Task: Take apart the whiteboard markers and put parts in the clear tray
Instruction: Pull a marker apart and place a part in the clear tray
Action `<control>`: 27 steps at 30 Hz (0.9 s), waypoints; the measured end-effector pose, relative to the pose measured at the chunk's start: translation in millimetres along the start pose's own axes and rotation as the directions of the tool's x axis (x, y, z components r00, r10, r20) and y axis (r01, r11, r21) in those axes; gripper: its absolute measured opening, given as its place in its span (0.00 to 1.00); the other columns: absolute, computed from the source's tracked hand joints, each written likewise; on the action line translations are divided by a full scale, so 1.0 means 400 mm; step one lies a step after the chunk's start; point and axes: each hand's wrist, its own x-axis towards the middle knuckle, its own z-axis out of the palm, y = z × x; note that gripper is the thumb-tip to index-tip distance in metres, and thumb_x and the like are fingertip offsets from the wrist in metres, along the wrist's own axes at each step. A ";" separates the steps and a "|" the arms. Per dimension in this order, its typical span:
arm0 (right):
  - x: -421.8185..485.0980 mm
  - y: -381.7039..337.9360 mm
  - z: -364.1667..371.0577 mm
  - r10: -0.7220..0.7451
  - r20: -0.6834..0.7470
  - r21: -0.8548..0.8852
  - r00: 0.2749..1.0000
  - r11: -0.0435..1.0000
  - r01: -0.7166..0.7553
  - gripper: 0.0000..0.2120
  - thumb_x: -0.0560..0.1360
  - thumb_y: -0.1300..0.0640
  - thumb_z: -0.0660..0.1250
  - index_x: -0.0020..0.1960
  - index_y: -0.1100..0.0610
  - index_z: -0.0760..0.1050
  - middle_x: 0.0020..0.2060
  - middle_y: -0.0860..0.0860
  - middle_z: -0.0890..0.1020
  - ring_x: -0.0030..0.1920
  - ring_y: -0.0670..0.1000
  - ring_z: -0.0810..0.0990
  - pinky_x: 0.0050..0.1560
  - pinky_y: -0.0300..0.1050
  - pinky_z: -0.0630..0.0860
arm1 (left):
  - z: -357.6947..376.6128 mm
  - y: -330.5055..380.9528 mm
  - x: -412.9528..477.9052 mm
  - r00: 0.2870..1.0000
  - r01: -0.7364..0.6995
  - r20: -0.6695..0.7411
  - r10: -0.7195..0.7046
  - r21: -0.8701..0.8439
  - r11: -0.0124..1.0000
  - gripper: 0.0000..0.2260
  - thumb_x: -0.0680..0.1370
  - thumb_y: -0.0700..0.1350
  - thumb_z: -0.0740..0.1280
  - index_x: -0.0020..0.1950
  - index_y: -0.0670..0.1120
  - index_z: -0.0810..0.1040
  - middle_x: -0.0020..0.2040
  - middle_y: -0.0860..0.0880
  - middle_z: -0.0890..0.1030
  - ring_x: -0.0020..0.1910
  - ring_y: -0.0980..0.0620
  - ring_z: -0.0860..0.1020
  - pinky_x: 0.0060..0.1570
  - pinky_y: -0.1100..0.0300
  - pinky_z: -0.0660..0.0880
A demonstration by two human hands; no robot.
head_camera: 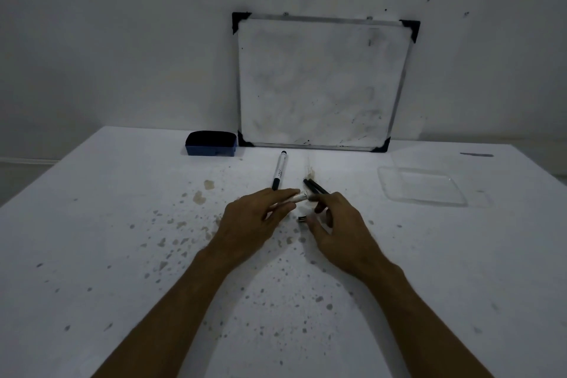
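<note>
Both hands meet at the middle of the frame: the left hand (256, 213) pinches a white marker barrel (296, 198) between thumb and fingers, while the right hand (339, 224) closes its fingertips on the barrel's near end, with a black stick-like part (316, 187) poking out above its knuckles. A small dark piece (302, 219) lies on the surface (122, 224) just below the two hands. A whole marker (279, 170) lies just above the left hand, and the clear tray (422, 186) sits well apart at the right, apparently with nothing in it.

To do this step well, I would hold the barrel steady with the left hand and pull straight along its length with the right, not bending it.

Dim light makes it unclear whether the black part is a cap or an ink core, or what the small piece is. Most fingertips are hidden.
</note>
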 end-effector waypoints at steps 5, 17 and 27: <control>0.004 -0.031 -0.027 0.054 -0.065 0.300 0.996 0.954 -0.032 0.15 0.80 0.45 0.67 0.65 0.46 0.78 0.49 0.42 0.84 0.46 0.43 0.82 0.47 0.32 0.78 | -0.001 0.006 -0.001 0.999 0.015 0.049 -0.012 -0.065 0.998 0.19 0.80 0.63 0.62 0.64 0.55 0.81 0.49 0.56 0.86 0.41 0.63 0.80 0.44 0.66 0.78; 0.022 -0.051 -0.028 0.316 -0.075 0.718 0.946 0.675 -0.168 0.11 0.82 0.54 0.65 0.58 0.59 0.83 0.38 0.50 0.83 0.35 0.45 0.78 0.38 0.38 0.76 | 0.013 0.115 0.045 0.808 0.505 0.200 -0.554 -0.720 0.476 0.24 0.75 0.59 0.71 0.67 0.48 0.77 0.57 0.46 0.85 0.49 0.52 0.86 0.52 0.53 0.84; 0.042 -0.076 -0.024 0.513 0.318 0.924 0.797 0.021 -0.382 0.27 0.83 0.40 0.57 0.54 0.63 0.81 0.37 0.57 0.83 0.31 0.52 0.78 0.34 0.44 0.74 | 0.016 0.142 0.065 0.850 0.327 0.014 -0.527 -0.798 0.506 0.06 0.83 0.47 0.65 0.52 0.49 0.82 0.42 0.49 0.85 0.38 0.55 0.83 0.41 0.61 0.82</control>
